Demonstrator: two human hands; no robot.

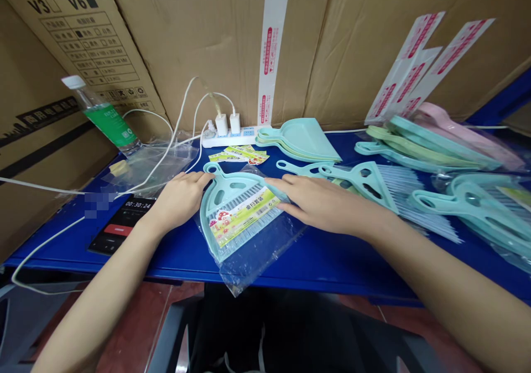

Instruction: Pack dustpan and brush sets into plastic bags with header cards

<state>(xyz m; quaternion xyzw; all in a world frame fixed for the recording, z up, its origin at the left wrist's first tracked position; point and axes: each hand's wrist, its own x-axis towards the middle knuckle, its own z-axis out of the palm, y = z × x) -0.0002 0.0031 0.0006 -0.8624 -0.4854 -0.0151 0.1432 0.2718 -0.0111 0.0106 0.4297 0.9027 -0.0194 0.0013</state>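
A light-blue dustpan (205, 224) lies on the blue table inside a clear plastic bag (265, 257). A small brush with bristles and a yellow-green printed card (245, 213) are nested in it. My left hand (180, 198) is closed at the dustpan's left edge, beside its handle; part of the grip is hidden. On the opposite side, my right hand (317, 200) pinches the right corner of the bagged dustpan between thumb and fingers. Just beyond my right hand lie loose light-blue brushes (367, 182).
Stacked dustpans (305, 138) and printed cards (240, 154) lie behind, near a power strip (232, 138) with white cables. More dustpans (440, 146) and bagged sets (477, 201) fill the right. A phone (118, 226), plastic bags and a bottle (110, 124) are left; cardboard (232, 41) walls the back.
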